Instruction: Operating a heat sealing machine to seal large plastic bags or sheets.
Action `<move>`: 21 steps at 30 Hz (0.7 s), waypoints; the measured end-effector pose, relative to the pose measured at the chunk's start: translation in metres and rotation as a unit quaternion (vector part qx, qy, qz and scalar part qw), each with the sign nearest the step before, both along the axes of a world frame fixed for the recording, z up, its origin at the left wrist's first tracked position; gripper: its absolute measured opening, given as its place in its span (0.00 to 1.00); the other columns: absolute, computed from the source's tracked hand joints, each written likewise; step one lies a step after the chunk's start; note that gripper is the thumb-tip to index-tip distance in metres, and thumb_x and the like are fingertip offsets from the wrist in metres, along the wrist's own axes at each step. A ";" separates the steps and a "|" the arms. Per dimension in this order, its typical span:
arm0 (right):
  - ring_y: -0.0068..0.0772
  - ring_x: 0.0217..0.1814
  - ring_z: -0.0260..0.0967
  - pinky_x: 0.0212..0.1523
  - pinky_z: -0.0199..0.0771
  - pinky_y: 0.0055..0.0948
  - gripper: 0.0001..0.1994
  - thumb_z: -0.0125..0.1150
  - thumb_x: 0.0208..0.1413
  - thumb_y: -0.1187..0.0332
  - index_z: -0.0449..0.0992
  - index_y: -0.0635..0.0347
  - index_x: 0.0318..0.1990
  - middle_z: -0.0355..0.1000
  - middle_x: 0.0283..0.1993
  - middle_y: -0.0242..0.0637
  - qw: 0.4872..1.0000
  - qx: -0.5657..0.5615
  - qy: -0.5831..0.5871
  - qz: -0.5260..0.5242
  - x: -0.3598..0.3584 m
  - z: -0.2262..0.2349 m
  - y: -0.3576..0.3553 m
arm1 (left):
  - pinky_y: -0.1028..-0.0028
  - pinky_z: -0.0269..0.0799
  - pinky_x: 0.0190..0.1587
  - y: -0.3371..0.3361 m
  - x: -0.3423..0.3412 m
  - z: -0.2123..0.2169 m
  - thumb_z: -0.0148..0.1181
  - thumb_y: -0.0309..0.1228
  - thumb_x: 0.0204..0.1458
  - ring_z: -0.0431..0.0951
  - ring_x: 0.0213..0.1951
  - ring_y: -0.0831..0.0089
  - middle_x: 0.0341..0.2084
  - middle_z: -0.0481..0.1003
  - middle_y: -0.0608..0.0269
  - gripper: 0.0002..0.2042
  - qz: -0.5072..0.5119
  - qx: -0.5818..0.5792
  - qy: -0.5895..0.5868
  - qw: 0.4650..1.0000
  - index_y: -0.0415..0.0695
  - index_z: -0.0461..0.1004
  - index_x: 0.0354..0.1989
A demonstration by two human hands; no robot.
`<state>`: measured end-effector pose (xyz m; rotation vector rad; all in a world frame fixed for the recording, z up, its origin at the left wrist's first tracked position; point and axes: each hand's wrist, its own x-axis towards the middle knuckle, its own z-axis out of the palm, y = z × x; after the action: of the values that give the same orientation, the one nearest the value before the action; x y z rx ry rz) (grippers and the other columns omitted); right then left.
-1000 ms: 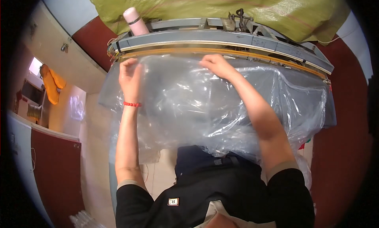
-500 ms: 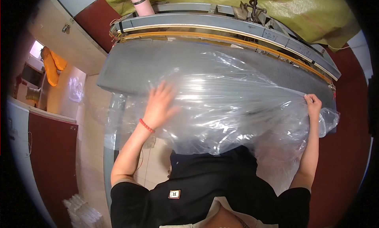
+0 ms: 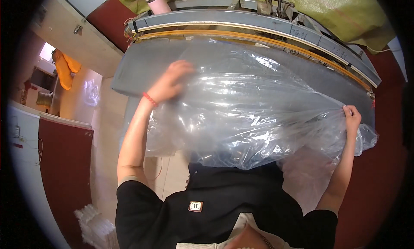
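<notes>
A large sheet of clear plastic film [image 3: 233, 106] lies wrinkled over a grey padded work surface [image 3: 146, 61], its near edge hanging down in front of my black shirt. At the right end my right hand [image 3: 352, 117] pinches the film by its edge and pulls it into taut folds. My left hand [image 3: 170, 81], with a red bead bracelet [image 3: 150, 99] on the wrist, is over the surface beside the film's left part. Its fingers are a little blurred, with the thumb apart from them; I see nothing held in it.
Behind the surface runs a long grey metal bar [image 3: 241, 20] with an orange strip [image 3: 207, 33] below it. A metal clamp [image 3: 279, 5] and a pink bottle [image 3: 156, 2] stand at the back. Stacked clear plastic packs [image 3: 97, 227] lie on the floor at lower left, near an open door [image 3: 79, 46].
My left hand has moved up and away from me, and the film's far left part now reaches farther back over the surface. My right hand keeps its pinch. The whole view has shifted slightly.
</notes>
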<state>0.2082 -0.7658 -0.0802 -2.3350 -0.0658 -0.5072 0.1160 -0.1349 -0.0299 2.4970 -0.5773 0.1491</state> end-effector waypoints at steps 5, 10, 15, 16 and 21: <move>0.14 0.25 0.56 0.27 0.58 0.15 0.07 0.59 0.45 0.70 0.70 0.66 0.25 0.63 0.20 0.26 1.000 -0.012 0.008 -0.001 0.002 0.001 0.001 | 0.66 0.56 0.51 -0.011 -0.014 -0.017 0.59 0.24 0.37 0.63 0.48 0.62 0.38 0.69 0.63 0.10 -0.027 0.027 -0.034 0.999 0.42 0.72 0.31; 0.15 0.24 0.56 0.27 0.58 0.16 0.07 0.59 0.45 0.70 0.71 0.66 0.25 0.62 0.19 0.26 1.000 0.000 -0.009 0.010 0.000 -0.001 -0.001 | 0.66 0.58 0.48 -0.020 -0.015 -0.023 0.59 0.25 0.39 0.67 0.43 0.64 0.33 0.71 0.64 0.06 0.009 0.033 -0.053 0.998 0.41 0.71 0.27; 0.14 0.24 0.56 0.27 0.57 0.15 0.07 0.59 0.45 0.71 0.71 0.65 0.25 0.63 0.20 0.25 1.000 0.014 0.017 -0.008 -0.001 0.000 -0.001 | 0.74 0.65 0.40 -0.017 0.019 -0.014 0.57 0.27 0.43 0.72 0.35 0.69 0.26 0.73 0.62 0.05 0.112 -0.110 -0.051 0.986 0.39 0.71 0.27; 0.14 0.24 0.56 0.27 0.57 0.15 0.07 0.59 0.45 0.71 0.71 0.65 0.25 0.63 0.20 0.24 1.000 0.013 0.017 -0.009 -0.001 -0.001 -0.001 | 0.76 0.65 0.38 -0.022 0.027 -0.010 0.56 0.27 0.44 0.72 0.33 0.71 0.26 0.73 0.61 0.06 0.204 -0.192 0.003 0.960 0.38 0.71 0.27; 0.13 0.25 0.56 0.28 0.57 0.14 0.06 0.59 0.45 0.71 0.70 0.65 0.25 0.63 0.20 0.23 0.999 0.038 0.012 -0.017 -0.003 0.005 -0.007 | 0.74 0.67 0.33 -0.013 0.116 -0.025 0.56 0.31 0.44 0.74 0.29 0.67 0.25 0.74 0.57 0.07 0.260 -0.013 -0.164 0.952 0.40 0.73 0.27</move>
<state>0.2049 -0.7723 -0.0756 -2.2705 0.0033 -0.4899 0.2315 -0.1479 -0.0553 2.5592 -0.0233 0.7755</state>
